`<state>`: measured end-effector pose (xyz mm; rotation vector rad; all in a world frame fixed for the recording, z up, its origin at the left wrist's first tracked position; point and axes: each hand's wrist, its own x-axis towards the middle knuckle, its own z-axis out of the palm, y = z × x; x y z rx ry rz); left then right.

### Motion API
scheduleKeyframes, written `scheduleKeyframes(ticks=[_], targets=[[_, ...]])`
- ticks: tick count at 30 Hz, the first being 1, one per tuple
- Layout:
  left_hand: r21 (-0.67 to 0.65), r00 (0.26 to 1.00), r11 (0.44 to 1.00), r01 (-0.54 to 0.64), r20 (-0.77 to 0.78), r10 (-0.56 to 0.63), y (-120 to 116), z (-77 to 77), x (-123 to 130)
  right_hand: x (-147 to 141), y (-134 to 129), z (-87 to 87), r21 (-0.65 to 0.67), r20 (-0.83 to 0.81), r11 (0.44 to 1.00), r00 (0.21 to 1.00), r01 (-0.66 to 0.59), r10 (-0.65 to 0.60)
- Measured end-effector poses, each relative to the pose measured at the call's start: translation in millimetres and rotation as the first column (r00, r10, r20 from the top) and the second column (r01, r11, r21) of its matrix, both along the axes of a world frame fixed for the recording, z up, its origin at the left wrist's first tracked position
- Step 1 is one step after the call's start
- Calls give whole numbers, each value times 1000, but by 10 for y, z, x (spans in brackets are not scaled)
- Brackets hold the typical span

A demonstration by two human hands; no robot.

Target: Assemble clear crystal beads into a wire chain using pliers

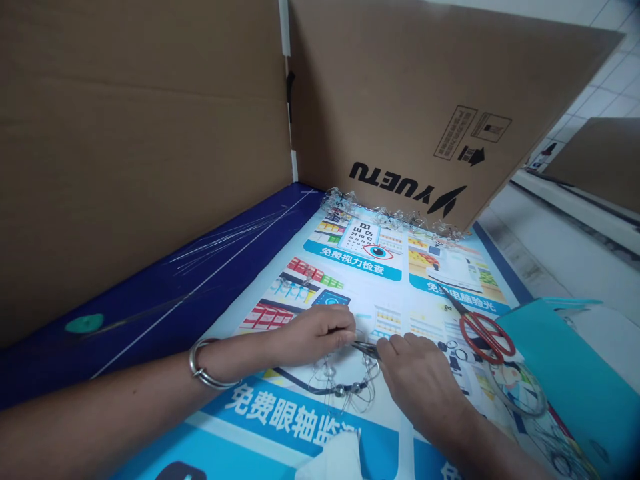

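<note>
My left hand (320,333) is closed, thumb and fingers pinching the thin wire of a beaded wire strand (340,390). My right hand (420,373) wraps around a small pair of pliers (367,348), whose jaws point left and meet the work at my left fingertips. Below both hands the strand hangs in a curve, with clear round beads and looped wire ends along it. Exactly where the jaws grip is too small to make out.
Cardboard walls (150,133) stand at the left and back. Along the back wall lies a row of twisted wire pieces (400,220). Red-handled scissors (485,337), a wire coil (520,393) and a teal folder (575,373) lie right. Loose strands (225,240) and a teal oval piece (85,323) lie left.
</note>
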<state>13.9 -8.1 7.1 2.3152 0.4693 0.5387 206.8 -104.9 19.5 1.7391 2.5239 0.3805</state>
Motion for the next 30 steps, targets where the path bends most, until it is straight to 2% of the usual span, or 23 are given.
scheduleKeyframes(ticks=[14,30], targets=[[25,1000,1000,-16,3,16,0,-19,-2,34,55,-86,-7,-44,1000,999,-8,7],[-115,999,992,-46,13,48,8,-8,9,90,34,-53,-31,-20,999,1000,17,-17]])
